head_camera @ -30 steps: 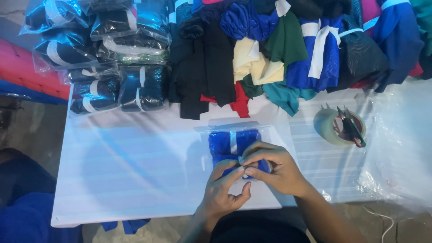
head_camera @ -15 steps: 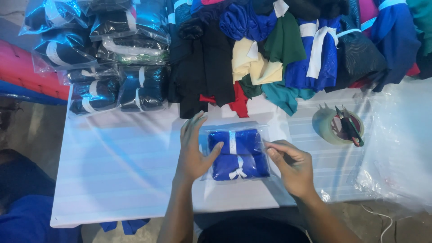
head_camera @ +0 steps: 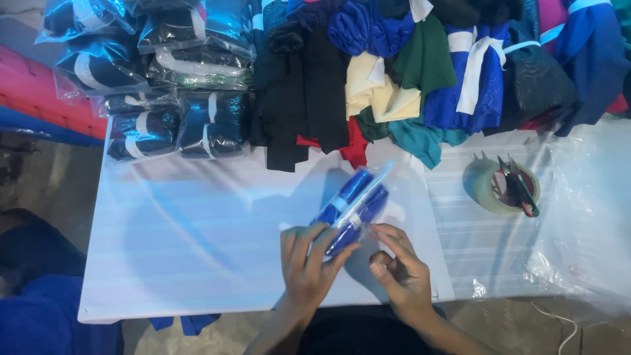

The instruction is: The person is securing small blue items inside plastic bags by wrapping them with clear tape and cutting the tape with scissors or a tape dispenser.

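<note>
Bagged blue garment lifted on edge over the white table

The folded blue garment with a white band (head_camera: 351,207) sits in a clear plastic bag, tipped up on its edge and slanting away from the person above the middle of the table (head_camera: 197,230). The left hand (head_camera: 309,263) grips its near end, fingers (head_camera: 338,253) wrapped closed around the bag. The right hand (head_camera: 401,273) is just beside it, fingers curled loosely, index and thumb tips at the bag's lower edge; whether they pinch the plastic cannot be told. Bagged dark garments (head_camera: 164,85) are stacked at the far left, loose coloured clothes (head_camera: 420,72) at the back, a tape roll with snips (head_camera: 503,187) to the right.
</note>
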